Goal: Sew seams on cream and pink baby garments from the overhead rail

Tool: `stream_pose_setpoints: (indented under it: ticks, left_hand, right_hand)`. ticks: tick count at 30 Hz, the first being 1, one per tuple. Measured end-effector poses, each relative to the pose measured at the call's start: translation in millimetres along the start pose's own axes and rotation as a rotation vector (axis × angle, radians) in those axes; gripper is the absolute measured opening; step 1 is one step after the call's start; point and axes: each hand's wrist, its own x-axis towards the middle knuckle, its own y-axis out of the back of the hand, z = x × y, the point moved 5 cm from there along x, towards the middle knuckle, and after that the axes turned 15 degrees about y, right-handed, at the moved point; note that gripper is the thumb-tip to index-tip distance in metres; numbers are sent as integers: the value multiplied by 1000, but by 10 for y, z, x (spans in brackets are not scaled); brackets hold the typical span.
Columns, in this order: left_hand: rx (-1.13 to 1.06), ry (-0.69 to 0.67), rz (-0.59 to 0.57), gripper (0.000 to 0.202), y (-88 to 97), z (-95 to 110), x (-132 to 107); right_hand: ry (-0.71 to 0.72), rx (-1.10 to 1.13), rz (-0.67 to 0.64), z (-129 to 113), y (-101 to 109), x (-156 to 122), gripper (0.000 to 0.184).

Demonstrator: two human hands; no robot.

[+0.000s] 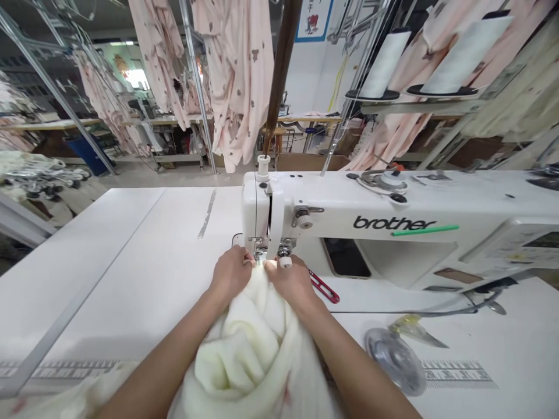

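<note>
Cream-coloured fabric [257, 337] lies bunched over the front of the sewing table, its far edge at the needle area of a white sewing machine [323, 203]. My left hand [231, 270] pinches that edge just left of the presser foot [258, 256]. On the right side of the foot, my right hand [292, 282] grips the same cloth, its fingers partly behind a white knob. Both hands are closed, close together and low on the table. Beside my right hand lies a pair of red thread snips [324, 286].
A phone [346, 257] rests under the machine arm. To the right are a clear round plastic container [394, 359] and a printed ruler strip [458, 373]. Thread cones [386, 64] stand above. Pink garments [236, 75] hang behind, and a white tabletop [144, 250] extends left.
</note>
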Motion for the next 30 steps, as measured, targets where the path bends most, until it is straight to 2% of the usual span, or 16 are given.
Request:
stream_pose_setpoints:
  ticks: [6,17,21,26,30]
  left_hand:
    - [11,-1,31,6,-1,-17,20]
    - [7,-19,68,14,-2,9,37]
    - [-5,-16,81,17,-31,-4,76]
    - [-36,-39,74,18,-27,-10,74]
    - [-61,-77,28,15,11,-8,50]
  right_hand:
    - [3,-9,10,11,-25,19,17]
    - [21,-28,71,-23,-3,32,17]
    - [49,-60,101,-18,-59,33,19]
    - [96,-92,118,15,-175,59,19]
    - [136,-43,128,78,-161,36,18]
